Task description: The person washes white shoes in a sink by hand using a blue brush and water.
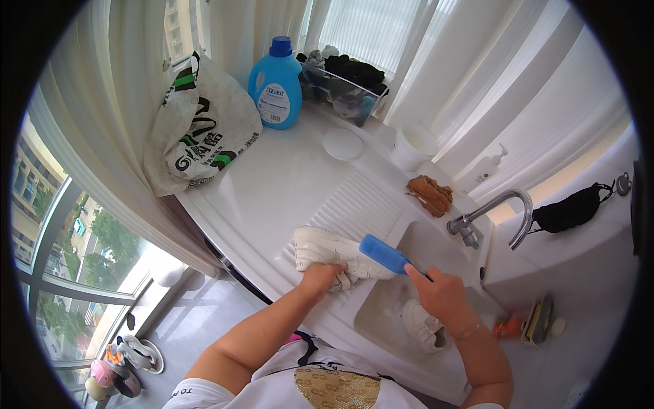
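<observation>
My left hand (323, 278) grips a white shoe (317, 245) by its opening and strap. The shoe lies on its side over the ribbed washboard part (352, 204) of the counter, its toe towards the sink. My right hand (442, 296) holds a blue brush (383, 253) by its handle, with the brush head over the front part of the shoe; whether the bristles touch it is hidden. A second white shoe (423, 326) rests in the sink basin (375, 312), below my right hand.
A chrome faucet (475, 217) stands behind the sink, beside a brown cloth (430, 196). Further back are a white tub (413, 145), a round white lid (343, 144), a blue detergent bottle (276, 92), a clear bin of dark clothes (340, 89) and a printed bag (204, 133). Sponges (537, 319) sit at right.
</observation>
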A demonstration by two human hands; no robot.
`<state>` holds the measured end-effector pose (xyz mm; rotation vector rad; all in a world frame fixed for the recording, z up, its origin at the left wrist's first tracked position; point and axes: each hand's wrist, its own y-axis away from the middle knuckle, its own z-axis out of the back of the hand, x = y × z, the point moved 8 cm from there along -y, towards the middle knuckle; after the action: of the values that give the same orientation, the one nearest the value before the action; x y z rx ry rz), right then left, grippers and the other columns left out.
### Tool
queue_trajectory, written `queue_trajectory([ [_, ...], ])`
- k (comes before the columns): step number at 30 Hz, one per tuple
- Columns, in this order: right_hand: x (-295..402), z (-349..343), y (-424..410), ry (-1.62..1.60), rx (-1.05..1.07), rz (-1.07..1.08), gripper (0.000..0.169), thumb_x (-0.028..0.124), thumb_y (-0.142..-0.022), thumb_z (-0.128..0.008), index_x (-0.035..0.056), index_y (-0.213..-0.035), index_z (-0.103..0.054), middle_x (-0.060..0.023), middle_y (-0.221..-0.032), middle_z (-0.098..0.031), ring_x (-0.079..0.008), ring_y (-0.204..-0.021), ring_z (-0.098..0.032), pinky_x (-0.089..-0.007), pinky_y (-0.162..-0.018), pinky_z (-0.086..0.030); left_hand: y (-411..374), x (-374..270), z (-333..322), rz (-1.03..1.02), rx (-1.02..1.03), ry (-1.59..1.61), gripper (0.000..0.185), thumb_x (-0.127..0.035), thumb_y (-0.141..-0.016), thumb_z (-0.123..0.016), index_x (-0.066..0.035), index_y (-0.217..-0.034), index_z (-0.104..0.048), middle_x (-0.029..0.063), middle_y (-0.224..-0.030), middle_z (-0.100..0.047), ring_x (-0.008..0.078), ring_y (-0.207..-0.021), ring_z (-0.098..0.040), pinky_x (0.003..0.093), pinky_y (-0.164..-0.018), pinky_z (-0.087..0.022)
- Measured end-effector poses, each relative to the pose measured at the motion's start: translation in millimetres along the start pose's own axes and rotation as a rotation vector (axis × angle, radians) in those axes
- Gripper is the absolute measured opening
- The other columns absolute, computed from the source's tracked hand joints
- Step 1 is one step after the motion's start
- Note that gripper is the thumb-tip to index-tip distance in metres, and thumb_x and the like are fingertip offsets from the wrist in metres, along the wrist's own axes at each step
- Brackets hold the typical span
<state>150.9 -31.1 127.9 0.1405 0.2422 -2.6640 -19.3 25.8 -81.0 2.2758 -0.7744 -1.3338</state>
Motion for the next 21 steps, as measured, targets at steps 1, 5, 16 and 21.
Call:
queue_trajectory([
  [1,-0.3,1.1,4.0,0.018,0.04,0.007,0.048,0.009,-0.076,-0.06,0.0204,-0.122,-0.059,-0.0047,-0.07,-0.049,-0.0219,-0.05,-0.055,-0.034,-0.044,-0.045,0.7,-1.6,0.6,-0.016,0.0,-0.013,0.023,-0.007,-0.082,-0.066,0.008,-0.099,-0.061,0.0115,-0.093,-0.063,0.0204,-0.08,-0.062,0.0309,-0.067,-0.049],
  [5,18.7,-15.5,-22.3,-0.029,-0.015,0.02,0.046,0.01,-0.077,-0.059,0.0199,-0.122,-0.059,-0.0046,-0.07,-0.049,-0.0215,-0.051,-0.055,-0.0341,-0.045,-0.046,6.1,-8.8,-0.5,0.035,-0.001,-0.047,0.024,-0.007,-0.082,-0.065,0.008,-0.1,-0.061,0.0117,-0.094,-0.064,0.0211,-0.079,-0.062,0.0311,-0.065,-0.05],
  [16,10.8,-14.9,-0.8,-0.038,-0.146,-0.035,0.039,0.01,-0.078,-0.061,0.0197,-0.115,-0.064,-0.0033,-0.064,-0.05,-0.0208,-0.048,-0.054,-0.0324,-0.043,-0.045,-1.2,-3.1,2.0,-0.001,0.005,-0.025,0.024,-0.01,-0.083,-0.065,0.008,-0.1,-0.061,0.011,-0.093,-0.064,0.0193,-0.075,-0.062,0.0303,-0.062,-0.05],
  [21,-29.7,-16.9,70.1,-0.026,-0.044,-0.145,0.044,0.009,-0.076,-0.062,0.0216,-0.119,-0.061,-0.0045,-0.066,-0.048,-0.022,-0.044,-0.051,-0.0326,-0.041,-0.044,2.4,-1.5,-0.5,0.02,0.021,-0.094,0.026,-0.01,-0.083,-0.066,0.008,-0.1,-0.061,0.0107,-0.092,-0.064,0.0193,-0.075,-0.062,0.0299,-0.063,-0.05],
])
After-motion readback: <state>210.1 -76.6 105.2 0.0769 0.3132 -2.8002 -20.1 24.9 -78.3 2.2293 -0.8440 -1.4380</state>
